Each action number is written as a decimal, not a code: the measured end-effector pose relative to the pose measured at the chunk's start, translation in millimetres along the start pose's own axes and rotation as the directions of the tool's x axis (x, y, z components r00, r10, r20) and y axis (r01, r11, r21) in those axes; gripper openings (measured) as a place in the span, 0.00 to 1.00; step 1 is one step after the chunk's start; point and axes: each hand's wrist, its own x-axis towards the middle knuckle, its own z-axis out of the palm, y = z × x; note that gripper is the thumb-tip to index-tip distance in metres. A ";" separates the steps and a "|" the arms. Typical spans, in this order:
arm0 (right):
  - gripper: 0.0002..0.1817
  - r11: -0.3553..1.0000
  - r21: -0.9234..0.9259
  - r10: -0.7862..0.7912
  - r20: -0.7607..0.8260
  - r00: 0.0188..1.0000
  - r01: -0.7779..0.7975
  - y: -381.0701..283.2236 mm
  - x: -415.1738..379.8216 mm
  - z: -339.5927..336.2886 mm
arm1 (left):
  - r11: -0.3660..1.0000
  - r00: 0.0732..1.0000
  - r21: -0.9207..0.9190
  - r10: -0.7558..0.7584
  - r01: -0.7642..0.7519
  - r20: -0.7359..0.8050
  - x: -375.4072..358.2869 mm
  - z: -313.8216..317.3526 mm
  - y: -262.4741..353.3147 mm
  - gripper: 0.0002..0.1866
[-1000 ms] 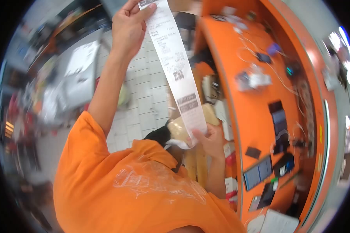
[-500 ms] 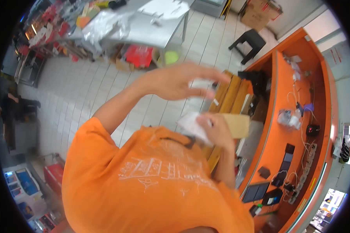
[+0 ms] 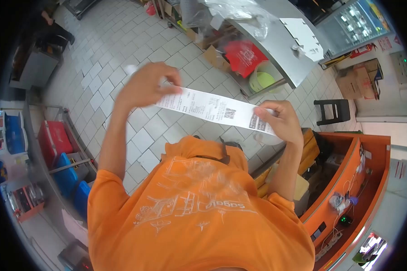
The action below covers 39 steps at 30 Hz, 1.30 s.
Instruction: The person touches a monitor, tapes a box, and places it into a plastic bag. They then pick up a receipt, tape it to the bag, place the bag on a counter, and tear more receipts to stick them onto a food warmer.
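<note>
A long white printed receipt (image 3: 212,107) stretches between my two hands over the tiled floor. My left hand (image 3: 147,86) pinches its left end between thumb and fingers. My right hand (image 3: 282,121) grips the other end, with the thumb on top beside a dark printed block. Small text and a square code show on the strip's upper face. A whitish piece sticks out past my left hand, and a pale rounded part shows below my right hand; I cannot make out either clearly.
A metal table (image 3: 276,45) with plastic bags stands ahead, above a red bag (image 3: 244,58) and a bucket (image 3: 263,77). A black stool (image 3: 332,112) is at the right, near an orange counter (image 3: 348,180). Another person (image 3: 54,29) is at the far left.
The view has swung, bringing the metal table to the right. My hands have moved apart, and the white paper, earlier bunched at my right hand, is now stretched between both.
</note>
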 end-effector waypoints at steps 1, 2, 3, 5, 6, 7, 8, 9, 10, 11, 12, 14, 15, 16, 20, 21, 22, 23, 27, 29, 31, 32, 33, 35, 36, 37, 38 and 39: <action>0.11 0.996 -0.057 -0.073 0.026 0.997 0.075 -4.7 -14.6 -13.1 | 0.982 0.967 0.074 0.185 -0.174 -0.176 -2.1 25.6 42.0 0.11; 0.12 0.987 -0.154 -0.042 0.058 0.997 0.050 -21.7 16.4 7.0 | 0.956 0.941 -0.092 0.251 -0.278 -0.227 12.9 36.2 25.5 0.15; 0.12 0.987 -0.157 -0.033 0.063 0.997 0.043 -26.1 28.5 12.1 | 0.885 0.955 -0.360 0.280 -0.295 -0.095 27.7 37.2 44.5 0.14; 0.11 0.945 -0.275 -0.161 0.074 0.984 0.175 -32.7 55.3 17.9 | 0.886 0.954 -0.355 0.286 -0.298 -0.086 48.9 45.0 44.0 0.11; 0.10 0.945 -0.283 -0.170 0.007 0.985 0.166 -34.6 64.6 16.9 | 0.890 0.964 -0.371 0.231 -0.264 -0.132 60.7 43.3 42.1 0.09; 0.10 0.944 -0.288 -0.172 -0.004 0.985 0.163 -34.0 73.5 11.3 | 0.892 0.969 -0.388 0.175 -0.230 -0.173 73.5 42.2 39.8 0.07; 0.10 0.939 -0.319 -0.147 -0.041 0.988 0.127 -31.4 81.4 4.5 | 0.889 0.978 -0.420 0.117 -0.182 -0.174 84.3 42.8 33.1 0.06; 0.10 0.933 -0.348 -0.123 -0.076 0.990 0.089 -28.0 96.8 0.8 | 0.888 0.976 -0.418 0.127 -0.190 -0.174 97.1 40.8 22.6 0.06; 0.10 0.932 -0.349 -0.132 -0.084 0.988 0.095 -21.9 114.2 2.1 | 0.905 0.971 -0.377 0.130 -0.199 -0.201 109.2 37.8 13.8 0.05; 0.10 0.928 -0.318 -0.248 -0.131 0.960 0.196 -14.8 133.0 9.7 | 0.920 0.966 -0.335 0.128 -0.201 -0.226 121.8 34.5 4.3 0.04; 0.11 0.912 -0.287 -0.353 -0.177 0.919 0.295 -12.5 149.7 15.4 | 0.927 0.950 -0.294 0.151 -0.233 -0.274 134.9 32.8 -3.3 0.03; 0.12 0.910 -0.314 -0.335 -0.180 0.925 0.269 -21.6 186.2 19.8 | 0.940 0.941 -0.267 0.126 -0.214 -0.313 158.5 19.1 -19.2 0.02; 0.12 0.905 -0.351 -0.318 -0.178 0.931 0.242 -27.8 204.5 22.4 | 0.949 0.928 -0.246 0.102 -0.199 -0.359 167.4 9.9 -29.0 0.02; 0.13 0.940 -0.269 -0.250 -0.134 0.959 0.208 -36.4 221.7 22.0 | 0.953 0.927 -0.246 0.077 -0.176 -0.366 174.6 -0.3 -40.9 0.02; 0.12 0.929 -0.149 -0.314 0.162 0.936 0.338 -50.1 313.0 27.0 | 0.880 0.942 -0.464 -0.067 -0.099 -0.330 186.7 -43.7 -92.8 0.02; 0.12 0.929 -0.136 -0.313 0.204 0.927 0.344 -60.0 333.1 33.5 | 0.876 0.924 -0.478 -0.123 -0.071 -0.363 186.4 -55.1 -102.9 0.03; 0.11 0.927 -0.089 -0.340 0.212 0.916 0.364 -72.2 350.7 42.3 | 0.921 0.892 -0.385 -0.131 -0.051 -0.432 184.1 -66.2 -111.4 0.06; 0.11 0.922 -0.043 -0.367 0.220 0.904 0.385 -81.7 370.8 52.1 | 0.919 0.877 -0.394 -0.169 -0.025 -0.450 181.7 -73.2 -123.4 0.06; 0.12 0.917 0.066 -0.391 -0.034 0.920 0.393 -96.8 458.9 99.2 | 0.964 0.597 -0.263 -0.192 -0.034 -0.779 155.4 -109.3 -171.8 0.03; 0.13 0.972 0.050 -0.228 -0.007 0.974 0.228 -111.3 499.3 106.3 | 0.896 0.326 -0.443 -0.429 0.035 -0.843 136.2 -130.9 -196.4 0.01; 0.13 0.983 0.078 -0.173 0.113 0.978 0.165 -153.0 524.9 124.8 | 0.761 0.249 -0.649 -0.631 0.014 -0.734 121.4 -160.3 -227.4 0.04; 0.13 0.938 0.101 -0.345 0.211 0.915 0.331 -170.7 532.8 145.3 | 0.803 0.307 -0.594 -0.574 0.035 -0.759 122.9 -172.7 -246.9 0.05; 0.13 0.874 0.129 -0.486 0.293 0.823 0.469 -180.7 538.8 165.3 | 0.835 0.380 -0.548 -0.523 0.048 -0.763 128.5 -181.6 -263.5 0.07; 0.14 0.820 0.031 -0.548 0.330 0.769 0.571 -188.0 563.6 195.4 | 0.729 0.534 -0.684 -0.593 0.039 -0.602 148.5 -208.7 -284.6 0.08; 0.14 0.853 -0.051 -0.476 0.332 0.814 0.519 -194.7 587.5 200.2 | 0.692 0.603 -0.721 -0.567 -0.021 -0.562 152.7 -225.1 -302.4 0.09; 0.14 0.877 -0.131 -0.402 0.324 0.856 0.462 -203.1 610.1 201.2 | 0.649 0.669 -0.757 -0.531 -0.075 -0.521 154.4 -240.9 -319.7 0.11; 0.17 0.970 -0.192 -0.110 0.202 0.973 0.150 -214.3 630.5 190.5 | 0.759 0.728 -0.650 -0.462 0.028 -0.507 148.1 -252.7 -348.2 0.12; 0.17 0.921 -0.234 -0.313 0.027 0.949 0.310 -205.1 658.2 178.3 | 0.844 0.780 -0.522 -0.407 0.123 -0.476 136.1 -263.1 -377.0 0.12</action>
